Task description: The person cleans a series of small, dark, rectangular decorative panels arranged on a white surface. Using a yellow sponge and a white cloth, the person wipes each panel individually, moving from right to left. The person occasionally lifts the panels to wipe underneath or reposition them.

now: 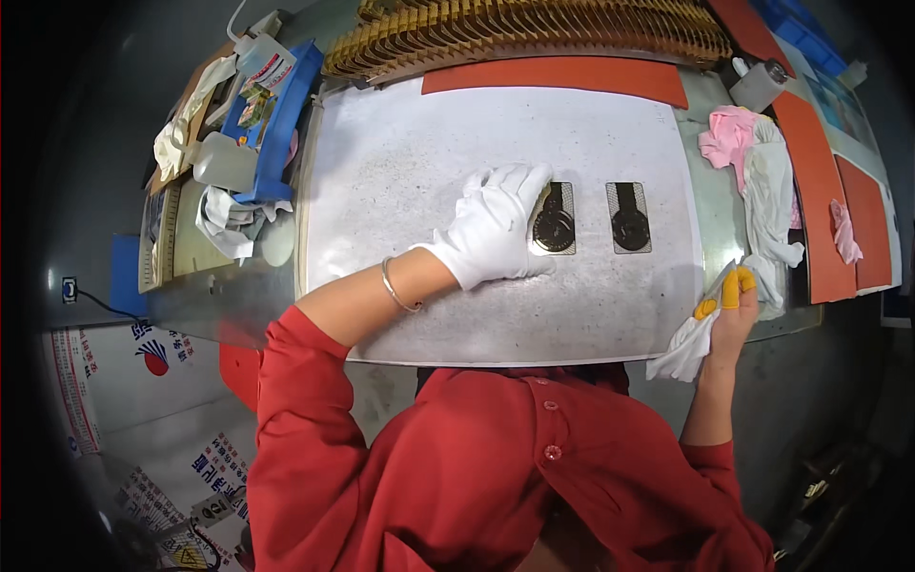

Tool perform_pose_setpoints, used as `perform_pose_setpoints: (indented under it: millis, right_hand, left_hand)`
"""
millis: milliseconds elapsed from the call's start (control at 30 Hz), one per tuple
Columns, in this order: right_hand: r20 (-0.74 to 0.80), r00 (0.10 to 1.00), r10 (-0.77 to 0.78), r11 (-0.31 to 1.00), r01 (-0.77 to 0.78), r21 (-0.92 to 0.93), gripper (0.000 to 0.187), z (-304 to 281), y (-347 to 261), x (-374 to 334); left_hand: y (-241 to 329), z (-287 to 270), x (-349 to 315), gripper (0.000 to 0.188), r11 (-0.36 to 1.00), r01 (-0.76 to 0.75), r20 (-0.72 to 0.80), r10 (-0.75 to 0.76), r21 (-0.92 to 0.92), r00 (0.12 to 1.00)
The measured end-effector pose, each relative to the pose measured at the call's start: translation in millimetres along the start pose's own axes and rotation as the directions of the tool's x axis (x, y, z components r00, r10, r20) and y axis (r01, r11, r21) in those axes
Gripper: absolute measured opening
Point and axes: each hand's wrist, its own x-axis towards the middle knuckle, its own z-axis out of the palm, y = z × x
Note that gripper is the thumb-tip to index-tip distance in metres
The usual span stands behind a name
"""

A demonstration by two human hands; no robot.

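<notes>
My left hand [496,224], in a white glove, rests on the white sheet [410,143]. Its fingers and thumb are spread in a curve at the left edge of a small dark plate [555,224], which has a round black part and a straight stem on a mesh-like ground. Whether the fingertips touch that plate is hard to make out. A second, similar plate [630,224] lies apart to its right. Down at the right, by the table's front edge, my right hand [732,310] wears yellow finger cots and is closed on a white cloth [684,348].
A long golden-brown slatted rack [534,33] spans the back, behind an orange strip [558,78]. At left stand a blue tray [303,105] and a plastic bottle [225,162]. A pink cloth [729,138], white gloves [768,191] and a grey bottle [760,86] lie or stand right.
</notes>
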Motion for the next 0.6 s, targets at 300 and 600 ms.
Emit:
perform_pose_setpoints:
  millis: [300, 600]
  right_hand:
    - [-0.021, 0.995, -0.103, 0.978, 0.097, -0.185, 0.011, -3.0, 10.8, 4.1]
    - [0.043, 0.995, -0.094, 0.991, 0.098, -0.090, 0.009, -21.0, 20.8, 6.0]
  left_hand:
    - [6.8, 12.6, 1.9, 0.077, 0.999, 0.043, -0.014, -0.043, 0.010, 0.999]
    - [14.5, -4.0, -2.7, 0.081, 0.992, 0.080, 0.112, -0.069, -0.095, 0.991]
